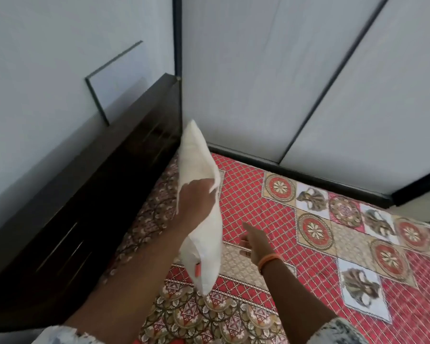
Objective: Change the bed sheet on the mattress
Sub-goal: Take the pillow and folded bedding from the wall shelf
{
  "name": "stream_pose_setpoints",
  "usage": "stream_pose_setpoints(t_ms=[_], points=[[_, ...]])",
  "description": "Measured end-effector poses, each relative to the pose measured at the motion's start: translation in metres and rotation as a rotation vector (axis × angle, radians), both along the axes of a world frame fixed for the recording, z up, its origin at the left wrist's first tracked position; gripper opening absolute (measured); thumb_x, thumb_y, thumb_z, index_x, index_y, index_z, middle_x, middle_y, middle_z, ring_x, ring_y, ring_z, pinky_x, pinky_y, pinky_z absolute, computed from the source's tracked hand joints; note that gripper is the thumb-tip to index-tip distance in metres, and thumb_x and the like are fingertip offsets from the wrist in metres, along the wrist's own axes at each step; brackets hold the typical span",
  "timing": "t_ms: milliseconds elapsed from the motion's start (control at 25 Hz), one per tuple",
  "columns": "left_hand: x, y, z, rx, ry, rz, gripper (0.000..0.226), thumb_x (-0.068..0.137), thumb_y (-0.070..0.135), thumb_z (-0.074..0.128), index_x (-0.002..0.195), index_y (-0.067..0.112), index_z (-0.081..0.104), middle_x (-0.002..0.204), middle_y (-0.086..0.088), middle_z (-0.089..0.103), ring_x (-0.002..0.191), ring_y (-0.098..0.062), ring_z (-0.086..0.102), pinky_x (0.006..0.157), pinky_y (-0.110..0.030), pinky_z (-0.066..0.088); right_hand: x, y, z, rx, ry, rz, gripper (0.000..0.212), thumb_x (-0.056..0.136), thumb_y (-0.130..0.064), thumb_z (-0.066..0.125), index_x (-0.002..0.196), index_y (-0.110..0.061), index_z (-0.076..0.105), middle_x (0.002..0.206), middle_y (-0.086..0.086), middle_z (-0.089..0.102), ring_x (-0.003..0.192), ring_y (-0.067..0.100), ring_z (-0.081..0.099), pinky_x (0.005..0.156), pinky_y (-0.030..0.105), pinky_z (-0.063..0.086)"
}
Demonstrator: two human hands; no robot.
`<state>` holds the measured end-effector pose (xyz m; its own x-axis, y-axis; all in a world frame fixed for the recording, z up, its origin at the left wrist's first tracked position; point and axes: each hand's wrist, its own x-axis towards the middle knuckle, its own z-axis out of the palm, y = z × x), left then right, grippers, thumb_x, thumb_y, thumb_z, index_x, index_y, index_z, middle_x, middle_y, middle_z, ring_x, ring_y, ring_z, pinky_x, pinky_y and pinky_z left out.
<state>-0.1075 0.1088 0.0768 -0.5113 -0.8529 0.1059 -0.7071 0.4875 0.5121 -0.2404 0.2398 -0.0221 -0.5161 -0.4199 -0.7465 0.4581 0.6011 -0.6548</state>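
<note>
The left hand [195, 194] grips a white pillow [201, 207] — held upright above the patterned bed sheet [296, 232]. The right hand [255, 240] hovers just beside it, fingers loose, holding nothing.

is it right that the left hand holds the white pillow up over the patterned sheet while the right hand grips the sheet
Not quite. In the head view the right hand grips nothing: it hangs open above the patterned sheet. The left hand does hold the white pillow up over it.
</note>
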Motion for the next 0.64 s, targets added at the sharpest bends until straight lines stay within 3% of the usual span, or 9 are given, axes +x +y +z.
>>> stream_pose_setpoints(t_ms=[200,240,280,320,360,440,520,560,640], points=[[-0.064,0.13,0.109,-0.013,0.314,-0.287,0.025,0.094,0.036,0.059,0.106,0.018,0.073,0.097,-0.005,0.074,0.089,-0.023,0.067,0.078,-0.031,0.047,-0.056,0.137,0.022,-0.114,-0.047,-0.203,0.074,0.077,-0.081,0.051,0.126,-0.026,0.051,0.119,0.009,0.059,0.111,0.032,0.055,0.095,0.049,0.044],[-0.075,0.161,0.13,0.055,0.41,-0.351,0.024,0.091,0.035,0.062,0.101,0.017,0.075,0.09,-0.002,0.075,0.082,-0.018,0.067,0.074,-0.03,0.048,-0.07,0.172,0.022,-0.167,-0.081,-0.239,0.077,0.07,-0.088,0.05,0.119,-0.029,0.055,0.112,0.01,0.064,0.102,0.031,0.06,0.091,0.047,0.048],[-0.085,0.194,0.151,0.151,0.518,-0.408,0.022,0.089,0.032,0.064,0.096,0.015,0.075,0.084,0.0,0.073,0.075,-0.013,0.066,0.069,-0.029,0.049,-0.085,0.211,0.022,-0.255,-0.112,-0.277,0.076,0.067,-0.091,0.05,0.11,-0.029,0.058,0.094,0.011,0.068,0.083,0.028,0.063,0.078,0.04,0.051],[-0.092,0.222,0.169,0.269,0.606,-0.459,0.019,0.088,0.028,0.066,0.093,0.012,0.075,0.079,0.0,0.071,0.07,-0.011,0.063,0.064,-0.028,0.048,-0.097,0.246,0.024,-0.383,-0.143,-0.32,0.076,0.067,-0.09,0.052,0.106,-0.026,0.06,0.078,0.011,0.064,0.067,0.025,0.058,0.065,0.033,0.047],[-0.102,0.246,0.183,0.377,0.656,-0.498,0.016,0.088,0.022,0.068,0.091,0.008,0.075,0.076,-0.001,0.068,0.066,-0.011,0.061,0.06,-0.026,0.046,-0.11,0.277,0.031,-0.486,-0.16,-0.38,0.077,0.069,-0.087,0.056,0.11,-0.021,0.06,0.073,0.012,0.06,0.063,0.024,0.054,0.062,0.031,0.041],[-0.134,0.297,0.196,0.469,0.593,-0.563,0.015,0.082,0.018,0.072,0.085,0.004,0.074,0.072,-0.004,0.065,0.062,-0.013,0.058,0.056,-0.024,0.043,-0.138,0.354,0.056,-0.63,-0.143,-0.524,0.07,0.082,-0.073,0.057,0.122,-0.015,0.062,0.092,0.016,0.067,0.08,0.029,0.064,0.075,0.038,0.05],[-0.17,0.341,0.193,0.452,0.389,-0.609,0.025,0.065,0.024,0.072,0.072,0.0,0.069,0.066,-0.005,0.054,0.057,-0.014,0.05,0.055,-0.026,0.036,-0.167,0.432,0.077,-0.738,-0.026,-0.604,0.053,0.093,-0.054,0.055,0.128,-0.014,0.062,0.114,0.013,0.07,0.103,0.032,0.068,0.092,0.047,0.053],[-0.19,0.363,0.185,0.49,0.292,-0.606,0.024,0.057,0.023,0.068,0.067,0.001,0.067,0.064,-0.007,0.051,0.057,-0.015,0.047,0.055,-0.026,0.033,-0.178,0.473,0.083,-0.757,0.048,-0.649,0.048,0.093,-0.044,0.06,0.131,-0.014,0.061,0.122,0.013,0.068,0.11,0.032,0.066,0.096,0.049,0.051],[-0.23,0.426,0.164,0.742,0.157,-0.615,0.025,0.05,0.019,0.063,0.073,0.009,0.063,0.068,-0.01,0.054,0.058,-0.019,0.049,0.058,-0.026,0.036,-0.194,0.559,0.09,-0.711,0.212,-0.772,0.046,0.087,-0.025,0.069,0.131,-0.015,0.06,0.123,0.013,0.068,0.109,0.033,0.067,0.093,0.049,0.053]])
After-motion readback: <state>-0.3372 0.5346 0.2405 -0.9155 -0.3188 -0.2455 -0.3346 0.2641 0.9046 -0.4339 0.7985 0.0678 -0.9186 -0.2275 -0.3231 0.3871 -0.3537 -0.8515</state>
